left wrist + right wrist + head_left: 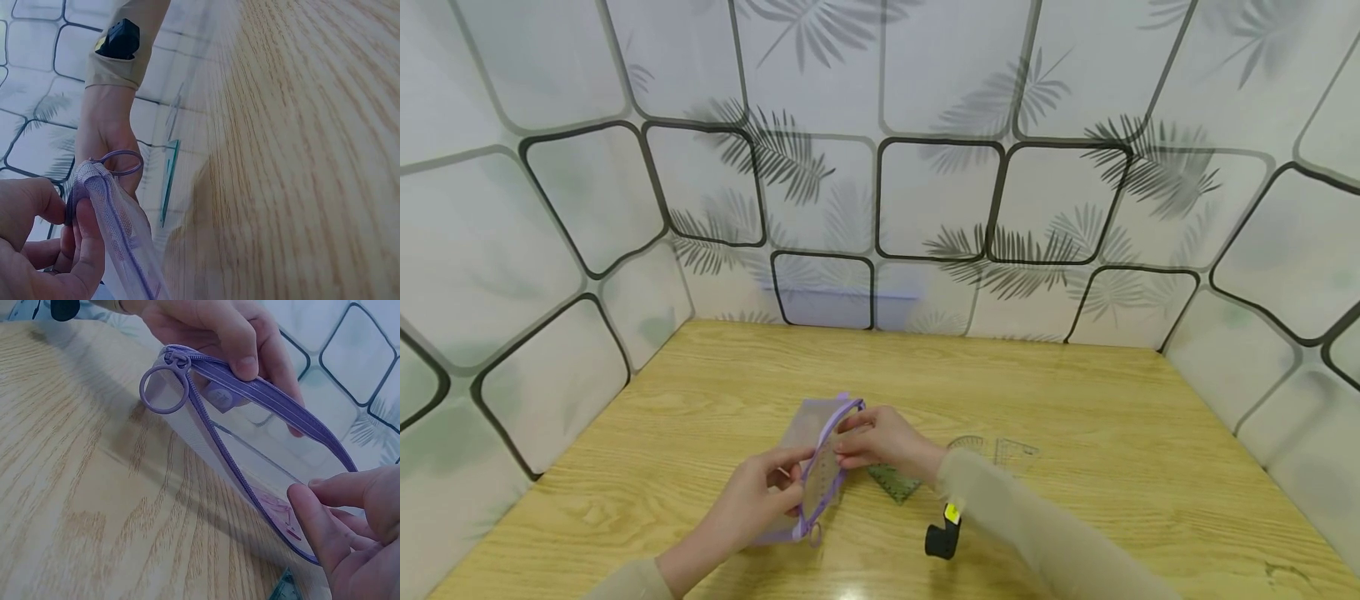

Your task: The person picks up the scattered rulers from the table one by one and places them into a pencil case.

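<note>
1. My left hand (752,492) pinches the near part of the zip edge between thumb and fingers; the pull ring (165,410) hangs just beside it.
2. The purple mesh pouch (808,423) lies between my hands; its open mouth runs lengthwise away from me, slanting right, and faces my right hand (880,437), nearer the far end; those fingertips almost meet there; whether they grip anything, I cannot tell.
3. A green triangle (897,485) lies just beside my right hand; past that wrist, a clear protractor (966,440) and set square (1013,451).
</note>
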Demonstrator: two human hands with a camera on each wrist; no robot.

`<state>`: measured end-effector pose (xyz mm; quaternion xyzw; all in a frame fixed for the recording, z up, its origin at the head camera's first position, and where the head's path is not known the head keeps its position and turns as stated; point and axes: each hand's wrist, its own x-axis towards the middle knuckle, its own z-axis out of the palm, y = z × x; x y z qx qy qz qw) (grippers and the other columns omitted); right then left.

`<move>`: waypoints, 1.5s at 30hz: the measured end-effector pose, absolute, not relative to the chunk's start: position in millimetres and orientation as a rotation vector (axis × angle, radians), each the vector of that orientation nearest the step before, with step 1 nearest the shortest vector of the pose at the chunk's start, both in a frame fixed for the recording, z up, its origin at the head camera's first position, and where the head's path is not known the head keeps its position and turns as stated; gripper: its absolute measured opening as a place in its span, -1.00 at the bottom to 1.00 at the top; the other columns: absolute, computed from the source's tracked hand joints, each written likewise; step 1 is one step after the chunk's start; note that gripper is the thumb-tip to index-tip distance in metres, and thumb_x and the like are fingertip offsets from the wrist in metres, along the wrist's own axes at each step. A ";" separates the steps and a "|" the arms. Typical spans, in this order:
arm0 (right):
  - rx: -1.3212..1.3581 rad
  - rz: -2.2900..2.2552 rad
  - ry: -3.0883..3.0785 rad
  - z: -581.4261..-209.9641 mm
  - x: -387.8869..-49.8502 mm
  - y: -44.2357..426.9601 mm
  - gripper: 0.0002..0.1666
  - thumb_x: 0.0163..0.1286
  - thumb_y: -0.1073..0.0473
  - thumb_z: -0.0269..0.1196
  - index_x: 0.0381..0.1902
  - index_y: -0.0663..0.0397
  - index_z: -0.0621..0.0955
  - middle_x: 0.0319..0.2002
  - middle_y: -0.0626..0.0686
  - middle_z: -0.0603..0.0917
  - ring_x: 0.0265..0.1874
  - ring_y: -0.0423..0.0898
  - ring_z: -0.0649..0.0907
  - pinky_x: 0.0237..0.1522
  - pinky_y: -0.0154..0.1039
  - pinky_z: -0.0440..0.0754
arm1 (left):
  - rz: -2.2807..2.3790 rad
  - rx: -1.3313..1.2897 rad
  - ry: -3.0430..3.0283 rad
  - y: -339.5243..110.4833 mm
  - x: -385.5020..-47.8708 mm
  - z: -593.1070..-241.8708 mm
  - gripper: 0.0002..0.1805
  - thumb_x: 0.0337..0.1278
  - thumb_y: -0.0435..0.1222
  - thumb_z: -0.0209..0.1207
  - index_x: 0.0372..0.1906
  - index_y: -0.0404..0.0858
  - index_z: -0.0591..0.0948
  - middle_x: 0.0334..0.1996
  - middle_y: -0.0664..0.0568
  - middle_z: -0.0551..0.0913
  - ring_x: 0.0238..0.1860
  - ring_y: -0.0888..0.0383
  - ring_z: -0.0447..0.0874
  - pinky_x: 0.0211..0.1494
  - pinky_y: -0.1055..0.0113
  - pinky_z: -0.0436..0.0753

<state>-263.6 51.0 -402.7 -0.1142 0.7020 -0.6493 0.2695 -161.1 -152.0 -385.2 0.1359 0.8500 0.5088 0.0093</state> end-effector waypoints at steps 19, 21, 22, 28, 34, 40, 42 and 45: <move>-0.354 -1.736 1.935 -399.2 -257.9 55.4 -0.43 0.28 0.35 0.31 0.24 0.38 0.49 0.00 0.33 0.71 -0.16 0.04 0.79 -0.10 -0.18 0.82 | 1.628 0.432 2.635 -153.4 -162.1 -387.3 -0.46 0.03 -0.55 0.10 0.21 -0.56 0.50 -0.36 -0.05 0.50 -0.43 0.35 0.59 -0.38 0.50 0.76; -0.363 -1.728 1.949 -399.0 -257.4 57.9 -0.36 0.27 0.34 0.32 0.30 0.37 0.45 0.05 0.34 0.68 -0.10 0.07 0.78 -0.06 -0.13 0.81 | 1.627 0.426 2.634 -153.6 -162.2 -387.4 -0.46 0.04 -0.55 0.10 0.22 -0.55 0.50 -0.37 -0.05 0.50 -0.43 0.35 0.59 -0.39 0.50 0.76; -0.365 -1.726 1.955 -398.8 -257.1 59.0 -0.33 0.27 0.34 0.32 0.33 0.36 0.43 0.08 0.34 0.67 -0.08 0.09 0.77 -0.05 -0.10 0.81 | 1.627 0.423 2.634 -153.7 -162.1 -387.4 -0.46 0.04 -0.55 0.10 0.22 -0.55 0.50 -0.37 -0.05 0.50 -0.42 0.35 0.59 -0.39 0.50 0.76; -0.359 -1.720 1.978 -398.7 -255.8 64.3 -0.28 0.26 0.33 0.33 0.37 0.28 0.41 0.13 0.34 0.64 -0.06 0.10 0.76 -0.03 -0.06 0.80 | 1.625 0.417 2.631 -153.6 -161.2 -386.9 -0.46 0.05 -0.55 0.10 0.22 -0.56 0.49 -0.37 -0.05 0.50 -0.41 0.35 0.59 -0.38 0.49 0.76; -0.401 -1.707 2.000 -398.8 -254.9 69.3 -0.27 0.26 0.30 0.34 0.38 0.25 0.40 0.15 0.34 0.63 -0.05 0.08 0.76 -0.01 -0.07 0.80 | 1.630 0.414 2.628 -153.0 -160.8 -386.2 -0.46 0.04 -0.55 0.10 0.22 -0.57 0.48 -0.37 -0.05 0.50 -0.41 0.35 0.58 -0.38 0.49 0.76; -0.478 -1.675 2.026 -398.3 -254.8 75.2 -0.24 0.28 0.27 0.34 0.41 0.23 0.38 0.19 0.33 0.60 0.02 0.10 0.73 0.03 -0.07 0.78 | 1.629 0.419 2.625 -153.0 -160.9 -386.0 -0.46 0.05 -0.54 0.11 0.23 -0.58 0.48 -0.36 -0.05 0.49 -0.41 0.34 0.58 -0.38 0.49 0.76; -0.519 -1.642 2.062 -398.2 -254.4 77.7 -0.23 0.28 0.24 0.35 0.41 0.22 0.38 0.18 0.32 0.61 0.01 0.09 0.73 0.01 -0.06 0.79 | 1.628 0.419 2.625 -153.0 -161.1 -385.9 -0.46 0.05 -0.54 0.11 0.23 -0.58 0.48 -0.35 -0.05 0.49 -0.41 0.34 0.58 -0.38 0.49 0.76; -0.591 -1.575 2.144 -398.3 -254.3 81.7 -0.25 0.28 0.19 0.36 0.40 0.18 0.40 0.15 0.29 0.64 -0.01 0.03 0.73 -0.02 -0.10 0.79 | 1.632 0.416 2.620 -152.9 -161.3 -385.5 -0.45 0.04 -0.53 0.12 0.23 -0.57 0.48 -0.35 -0.05 0.49 -0.40 0.34 0.59 -0.37 0.49 0.77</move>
